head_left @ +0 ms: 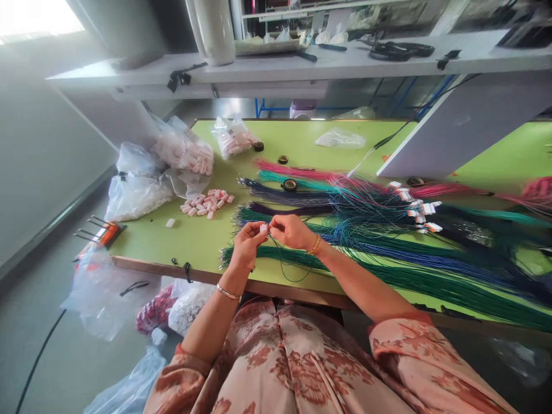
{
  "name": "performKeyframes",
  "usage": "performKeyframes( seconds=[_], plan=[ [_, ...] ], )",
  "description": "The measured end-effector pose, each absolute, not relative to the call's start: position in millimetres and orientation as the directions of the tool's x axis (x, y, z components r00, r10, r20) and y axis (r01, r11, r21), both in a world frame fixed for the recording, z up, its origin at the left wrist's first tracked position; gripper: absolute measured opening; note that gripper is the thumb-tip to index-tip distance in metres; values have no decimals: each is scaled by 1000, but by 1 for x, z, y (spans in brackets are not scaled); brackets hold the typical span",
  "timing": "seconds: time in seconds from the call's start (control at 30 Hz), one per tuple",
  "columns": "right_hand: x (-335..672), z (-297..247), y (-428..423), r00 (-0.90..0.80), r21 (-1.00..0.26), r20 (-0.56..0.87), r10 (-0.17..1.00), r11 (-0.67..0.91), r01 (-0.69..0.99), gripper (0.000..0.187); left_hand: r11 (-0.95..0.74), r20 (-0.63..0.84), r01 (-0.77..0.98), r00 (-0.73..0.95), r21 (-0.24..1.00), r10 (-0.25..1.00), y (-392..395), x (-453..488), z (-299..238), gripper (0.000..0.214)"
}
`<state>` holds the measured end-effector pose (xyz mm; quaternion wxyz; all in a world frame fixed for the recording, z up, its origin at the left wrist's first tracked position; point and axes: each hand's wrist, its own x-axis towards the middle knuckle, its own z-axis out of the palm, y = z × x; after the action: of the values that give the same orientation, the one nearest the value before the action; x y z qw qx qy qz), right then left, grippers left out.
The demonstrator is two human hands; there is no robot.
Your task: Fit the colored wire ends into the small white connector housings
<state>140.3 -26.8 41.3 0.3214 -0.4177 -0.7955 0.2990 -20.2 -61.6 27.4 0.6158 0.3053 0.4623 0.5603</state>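
Note:
My left hand (246, 246) pinches a small white connector housing (263, 228) between thumb and fingertips. Close beside it, my right hand (294, 231) is closed on a thin dark green wire (282, 261), which loops down below the hands. The wire's tip meets the housing, but I cannot tell how far in it sits. Bundles of green wires (366, 270) and blue wires (388, 253) lie under and to the right of my hands. A loose pile of white and orange connector housings (209, 202) lies to the left, with one single housing (171, 222) apart from it.
Clear bags of housings (183, 149) stand at the back left. Pink wires (297, 168) and finished-looking connectors (425, 213) lie at the right. Tape rolls (288, 184) rest among the wires. A white shelf (276, 69) spans the back; an orange rack with metal prongs (110, 233) sits at the left edge.

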Motion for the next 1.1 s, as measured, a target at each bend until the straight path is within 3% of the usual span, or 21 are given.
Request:
performKeyframes(
  seconds=[0.07, 0.13, 0.3, 0.5, 0.63, 0.87, 1.1],
  plan=[
    [148, 47, -2, -462, -752, 245, 852, 468, 463, 18, 196, -242, -453, -44, 870, 969, -57, -25, 26, 44],
    [153, 49, 29, -388, -699, 239, 890, 435, 567, 19, 197, -248, -481, -45, 854, 968, -54, -29, 24, 44],
    [146, 31, 87, -360, -386, 33, 932, 345, 856, 15, 227, -265, -501, -5, 835, 964, -52, -31, 22, 42],
    [136, 8, 97, -368, -197, -20, 930, 357, 913, 20, 252, -287, -499, 7, 829, 958, -55, -32, 24, 39],
    [143, 9, 99, -421, -208, -6, 907, 411, 888, 21, 259, -300, -509, 2, 821, 954, -55, -34, 22, 40],
    [153, 21, 113, -420, -388, 67, 905, 411, 825, 16, 258, -296, -517, 9, 816, 955, -54, -33, 21, 38],
    [152, 15, 122, -332, -402, 136, 934, 358, 843, 20, 256, -294, -526, 11, 811, 956, -55, -32, 25, 39]
  ],
)
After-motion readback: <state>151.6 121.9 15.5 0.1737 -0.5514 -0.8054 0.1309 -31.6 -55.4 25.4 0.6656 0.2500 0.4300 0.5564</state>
